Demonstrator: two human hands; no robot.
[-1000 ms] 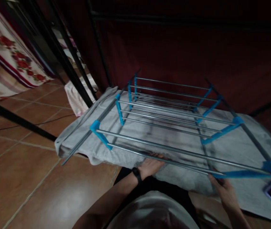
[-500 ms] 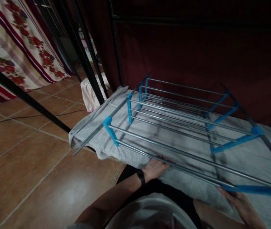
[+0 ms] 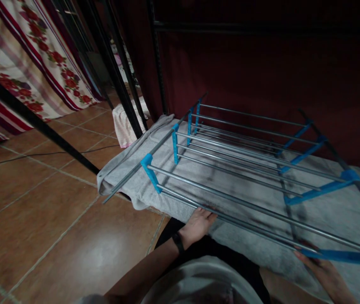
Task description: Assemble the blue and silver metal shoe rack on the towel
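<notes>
A metal rack (image 3: 246, 151) with grey tubes and blue plastic brackets lies on a grey blanket in front of me. My left hand (image 3: 199, 223), with a dark band on its wrist, is at the rack's lower front tubes; its fingertips curl at them and are partly hidden. Farther right, my right hand (image 3: 321, 266) grips the front edge where the tubes meet a blue bracket (image 3: 346, 256). The thumb shows in front and some of its fingers are hidden behind. Other blue brackets (image 3: 151, 172) join the tubes to the side poles.
The grey blanket (image 3: 148, 196) covers the surface under the rack. A dark red cloth (image 3: 249, 67) hangs behind. Black metal posts (image 3: 116, 63) stand left, with a striped cloth (image 3: 124, 122) beside them. A flowered curtain (image 3: 34, 71) hangs over the tiled floor (image 3: 56, 211).
My left hand has shifted slightly left along the front tubes. My right hand stays by the blue bracket. The whole view has moved a little, so the rack appears slightly farther right.
</notes>
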